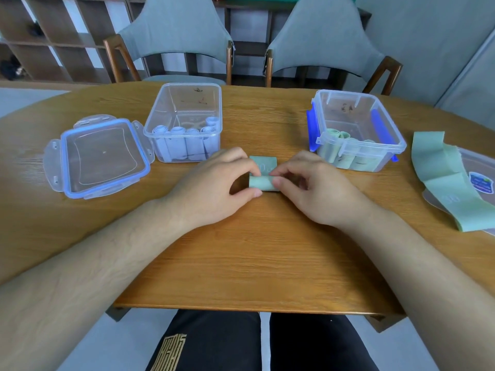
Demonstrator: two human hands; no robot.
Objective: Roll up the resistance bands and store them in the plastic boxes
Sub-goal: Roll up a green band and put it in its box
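A pale green resistance band [263, 174] lies on the wooden table [254, 263], mostly rolled, with a short flat tail pointing away from me. My left hand [214, 188] pinches the roll's left end with curled fingers and thumb. My right hand [316, 188] pinches its right end. The left clear plastic box [184, 103] holds several rolled light blue bands [184, 143]. The right clear box [385, 124], with blue latches, holds rolled green bands [345, 153].
A loose clear lid with a blue seal [99, 159] lies at the left. Unrolled green bands [444, 180] lie over another lid [479, 167] at the far right. Two grey chairs [174, 36] stand behind the table.
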